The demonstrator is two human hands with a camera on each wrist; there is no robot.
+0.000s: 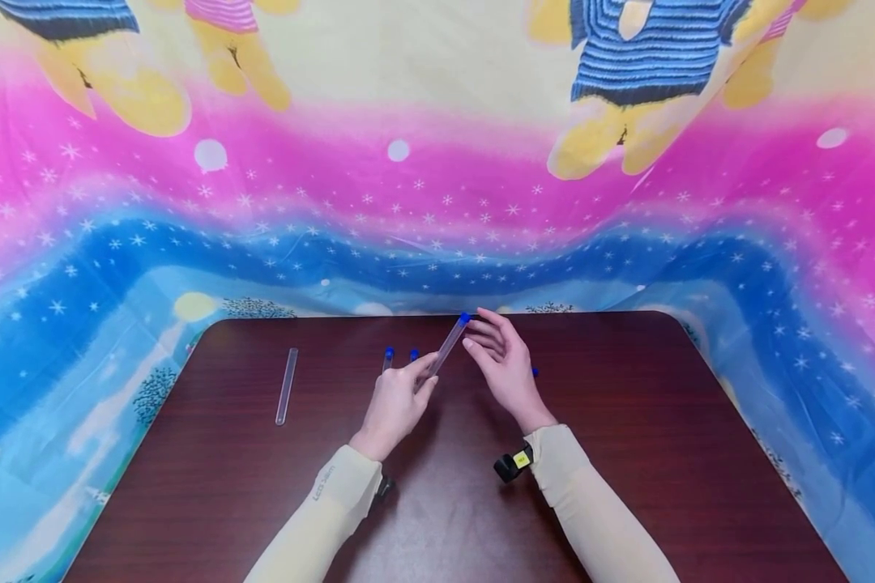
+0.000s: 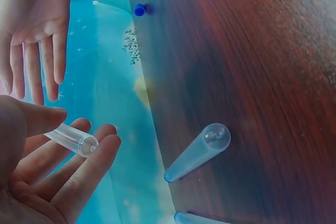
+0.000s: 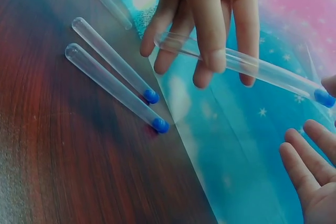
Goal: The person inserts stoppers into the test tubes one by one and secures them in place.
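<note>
My left hand (image 1: 396, 402) pinches a clear test tube (image 1: 448, 346) between thumb and fingers, holding it tilted above the table. A blue cap (image 3: 324, 97) sits on the tube's upper end. Beside that cap is my right hand (image 1: 506, 368), its fingers extended and apart, gripping nothing; whether a fingertip touches the cap I cannot tell. Two more capped test tubes (image 3: 113, 80) lie side by side on the table, partly hidden behind my left hand in the head view. Farther left lies an uncapped test tube (image 1: 287, 387).
A loose blue cap (image 2: 139, 9) rests on the dark wood table (image 1: 627, 453), mostly hidden behind my right hand in the head view. Patterned cloth (image 1: 437, 202) hangs along the table's back and sides.
</note>
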